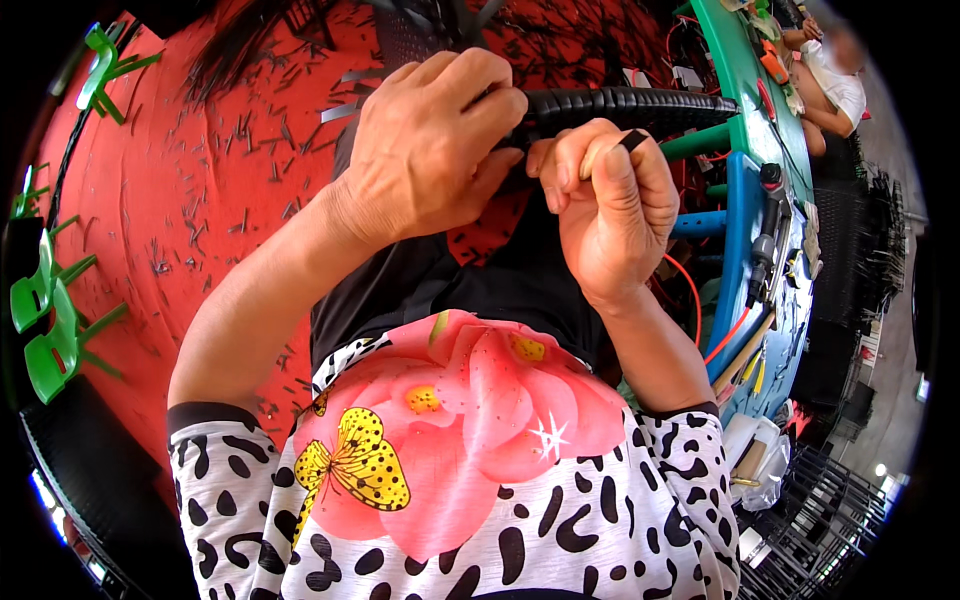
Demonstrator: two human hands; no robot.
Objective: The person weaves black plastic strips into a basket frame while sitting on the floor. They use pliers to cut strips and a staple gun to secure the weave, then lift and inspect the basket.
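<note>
Right grip (pixel 618 215) pinches a black strip (pixel 633 139).

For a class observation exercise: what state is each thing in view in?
Left hand: curled, grip hidden
Right hand: closed on black strip
Black bar: ribbed, seemingly wrapped
Red floor: littered
Black tool: laid down
Clear plastic bag: crumpled

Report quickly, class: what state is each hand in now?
Left hand: curled by the black wrapped bar; fingertips hidden, hold unclear.
Right hand: closed, pinching a black strip.
</note>
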